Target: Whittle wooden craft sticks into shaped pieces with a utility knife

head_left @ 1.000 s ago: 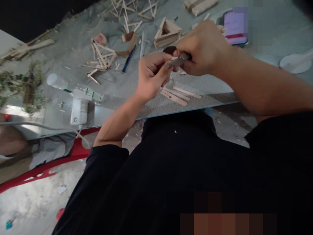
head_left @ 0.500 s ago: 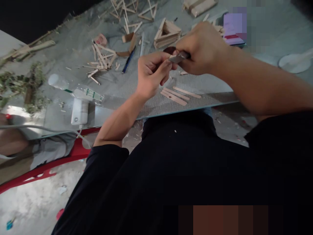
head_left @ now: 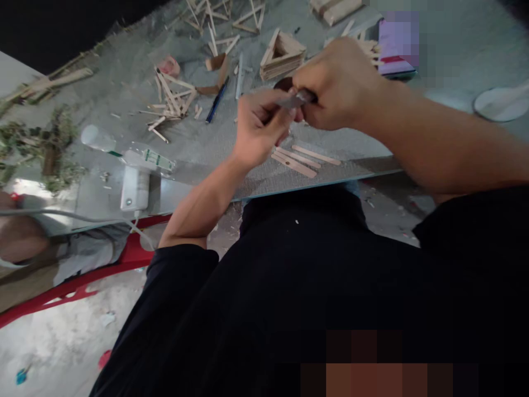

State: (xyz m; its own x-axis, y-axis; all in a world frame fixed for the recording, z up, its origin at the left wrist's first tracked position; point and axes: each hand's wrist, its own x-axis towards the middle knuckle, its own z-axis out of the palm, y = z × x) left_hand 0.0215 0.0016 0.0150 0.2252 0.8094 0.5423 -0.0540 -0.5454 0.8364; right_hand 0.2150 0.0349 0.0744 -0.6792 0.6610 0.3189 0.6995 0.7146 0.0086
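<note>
Above the table's near edge, my left hand point(head_left: 261, 125) is closed in a pinch. What it grips is mostly hidden by fingers and blade; it looks like a pale wooden craft stick. My right hand point(head_left: 336, 82) is a fist around a tool with a grey metal blade point(head_left: 295, 101), which points left and meets the left fingertips. A dark brown rounded part point(head_left: 283, 84) shows just behind the blade; whether it belongs to the tool I cannot tell. Below the hands, several flat craft sticks point(head_left: 301, 160) lie on the table. Behind them stands a triangular stack of sticks point(head_left: 283, 69).
Left of my hands lie a blue pen point(head_left: 217, 100), a cardboard piece point(head_left: 217, 80) and a pile of joined sticks point(head_left: 176, 99). A plastic bottle point(head_left: 99, 138) and white power bank point(head_left: 135, 190) are further left. A purple-screened device point(head_left: 397, 47) lies right. Another person's arm point(head_left: 20, 237) shows at far left.
The blade has shifted slightly left over my left fingertips, covering the pale tip seen there before. Both hands stay close together; the sticks on the table have not moved.
</note>
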